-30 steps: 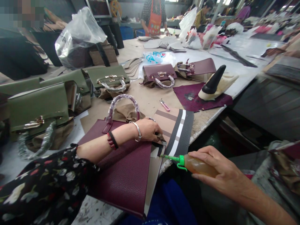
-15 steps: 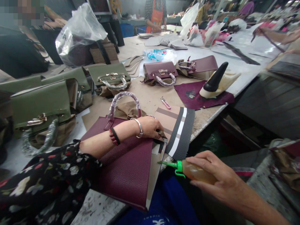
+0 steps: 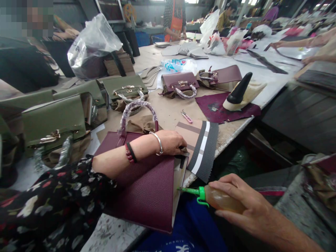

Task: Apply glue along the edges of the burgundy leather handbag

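- Two hands share one dark red bag [image 3: 147, 190], which lies on the table [image 3: 166, 111] in front of you, its near corner reaching past the table's rim, presumably so that its side edge is easy to get at.
- Your left hand [image 3: 172, 142] sits at the far end of that edge, fingers drawn together on it, though their exact grip is partly hidden; this seems to steady the bag.
- Your right hand [image 3: 240, 201] has its fingers wrapped round a bottle [image 3: 223, 200], tipped nearly level so the thin green nozzle [image 3: 193, 191] points at the edge. I cannot tell whether its tip touches.
- Your bag's handle [image 3: 156, 126] stands up, apart from the nozzle; clear wrap [image 3: 139, 103] probably guards it from marks.
- One striped sheet [image 3: 202, 150] lies just beside your left fingers, with pink snips [image 3: 187, 117] beyond, likely handy there.
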Available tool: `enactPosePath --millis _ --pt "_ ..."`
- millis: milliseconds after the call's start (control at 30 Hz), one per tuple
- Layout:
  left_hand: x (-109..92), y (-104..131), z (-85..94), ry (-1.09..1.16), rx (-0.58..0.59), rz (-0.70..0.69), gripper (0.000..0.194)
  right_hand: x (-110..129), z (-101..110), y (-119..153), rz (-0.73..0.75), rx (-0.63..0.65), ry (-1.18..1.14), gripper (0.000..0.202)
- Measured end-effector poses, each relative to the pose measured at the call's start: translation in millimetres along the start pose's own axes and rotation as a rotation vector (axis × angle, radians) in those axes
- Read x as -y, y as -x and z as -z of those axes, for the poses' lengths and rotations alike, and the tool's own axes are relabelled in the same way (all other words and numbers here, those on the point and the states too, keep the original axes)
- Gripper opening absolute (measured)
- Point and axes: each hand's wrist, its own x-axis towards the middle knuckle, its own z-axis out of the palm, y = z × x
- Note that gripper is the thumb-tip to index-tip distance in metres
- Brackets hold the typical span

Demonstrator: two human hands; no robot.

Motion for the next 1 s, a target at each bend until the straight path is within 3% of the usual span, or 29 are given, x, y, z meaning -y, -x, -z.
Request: enactPosePath --millis 267,500,633,800,1000 --pt "-4 8 2.9 -0.013 -0.001 -0.009 0.019 -7 -2 -4 0.013 -0.093 0.105 0.044" --pt "-8 14 7.7 0.001 0.004 0.008 0.020 5 -8 1 0.002 0.036 0.041 0.046" --pt "-11 18 13.0 -0.010 -0.002 0.010 0.018 8 -7 2 -0.001 0.042 0.034 0.049" --pt "-15 29 34.6 -0.106 -0.051 0.051 0.016 9 3 0 0.011 -0.021 0.030 0.053" --pt "-17 44 65.2 -0.404 -0.266 0.048 0.023 14 20 -7 0.067 -0.201 0.125 0.042"
